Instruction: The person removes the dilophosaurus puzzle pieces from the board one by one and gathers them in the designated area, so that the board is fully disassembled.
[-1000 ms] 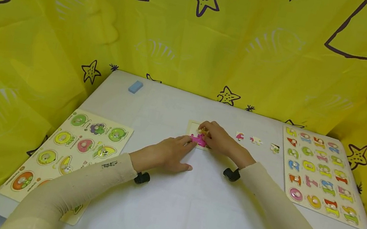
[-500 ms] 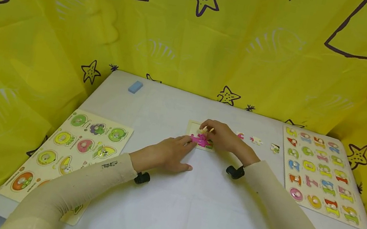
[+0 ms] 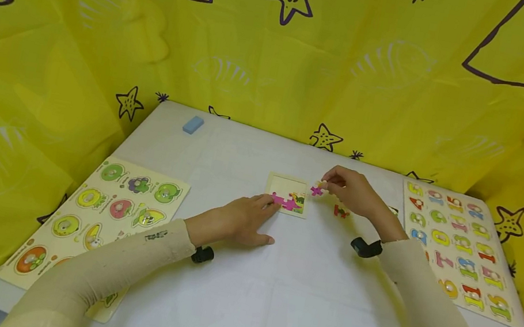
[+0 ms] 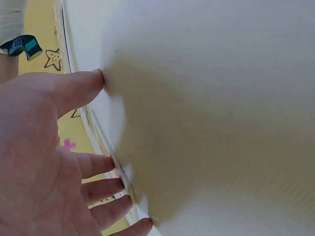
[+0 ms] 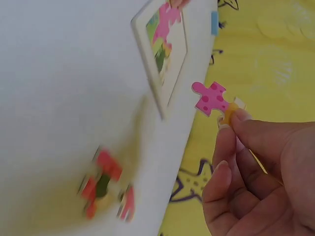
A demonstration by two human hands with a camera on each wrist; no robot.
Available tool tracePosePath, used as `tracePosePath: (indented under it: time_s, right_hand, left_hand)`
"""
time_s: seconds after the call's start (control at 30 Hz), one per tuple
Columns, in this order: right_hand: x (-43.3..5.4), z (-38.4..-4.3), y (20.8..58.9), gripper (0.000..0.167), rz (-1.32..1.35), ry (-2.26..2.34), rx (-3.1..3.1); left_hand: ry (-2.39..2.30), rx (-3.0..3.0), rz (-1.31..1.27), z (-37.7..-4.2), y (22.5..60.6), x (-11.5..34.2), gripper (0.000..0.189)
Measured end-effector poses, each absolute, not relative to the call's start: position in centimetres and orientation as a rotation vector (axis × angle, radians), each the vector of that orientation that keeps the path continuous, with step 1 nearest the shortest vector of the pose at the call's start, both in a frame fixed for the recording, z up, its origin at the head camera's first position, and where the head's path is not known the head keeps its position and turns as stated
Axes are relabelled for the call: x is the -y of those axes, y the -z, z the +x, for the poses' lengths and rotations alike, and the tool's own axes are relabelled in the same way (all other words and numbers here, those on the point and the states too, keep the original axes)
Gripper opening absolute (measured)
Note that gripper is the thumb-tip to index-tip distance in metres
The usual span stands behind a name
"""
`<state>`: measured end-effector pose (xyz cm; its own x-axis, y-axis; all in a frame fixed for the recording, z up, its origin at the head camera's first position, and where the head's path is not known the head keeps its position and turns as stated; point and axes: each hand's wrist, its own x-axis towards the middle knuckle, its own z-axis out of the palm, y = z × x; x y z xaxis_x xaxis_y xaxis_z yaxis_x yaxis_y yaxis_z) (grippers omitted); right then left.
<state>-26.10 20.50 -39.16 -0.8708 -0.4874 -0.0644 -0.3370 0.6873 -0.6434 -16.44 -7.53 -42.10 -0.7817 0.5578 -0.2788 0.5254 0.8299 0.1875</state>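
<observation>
My left hand [image 3: 249, 221] lies with straight fingers at the left edge of a small pale puzzle tray [image 3: 285, 177]; its fingertips touch the tray and the pink pieces [image 3: 280, 201] lying inside. The left wrist view shows the palm of this left hand [image 4: 39, 147], with nothing gripped. Just right of the tray, my right hand [image 3: 354, 191] pinches a spotted pink jigsaw piece [image 5: 211, 98] with a yellow end between thumb and fingertips, off the table. Below it lies a loose red-and-green jigsaw piece [image 3: 340, 211]; more loose pieces are partly hidden by the right hand.
A fruit peg board [image 3: 123, 186] lies at the left, partly under the left sleeve. At the right lies a number peg board [image 3: 460, 248]. A blue block [image 3: 193, 124] sits near the back left. A yellow curtain [image 3: 280, 61] surrounds the white table [image 3: 236, 311].
My right hand has moved from over the tray to the right, carrying the pink-and-yellow jigsaw piece out. The red-and-green piece has come into view. The left hand has stayed in place.
</observation>
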Motion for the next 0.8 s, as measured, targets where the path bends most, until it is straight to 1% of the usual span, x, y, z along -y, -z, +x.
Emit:
tracePosePath:
  time_s: [0.43, 0.6, 0.8]
  right_hand:
    - [-28.6, -25.1, 38.6, 0.027, -0.495, 0.862, -2.692]
    - [-31.0, -24.9, 39.0, 0.024, -0.479, 0.826, -2.593]
    - [-31.7, -25.2, 40.2, 0.022, -0.485, 0.794, -2.545]
  left_hand:
    - [-0.116, -2.694, 0.813, -16.4, 42.0, 7.5, 0.087]
    - [-0.121, -2.692, 0.815, -16.3, 41.9, 7.5, 0.087]
    - [-0.121, -2.688, 0.815, -16.3, 42.0, 7.5, 0.087]
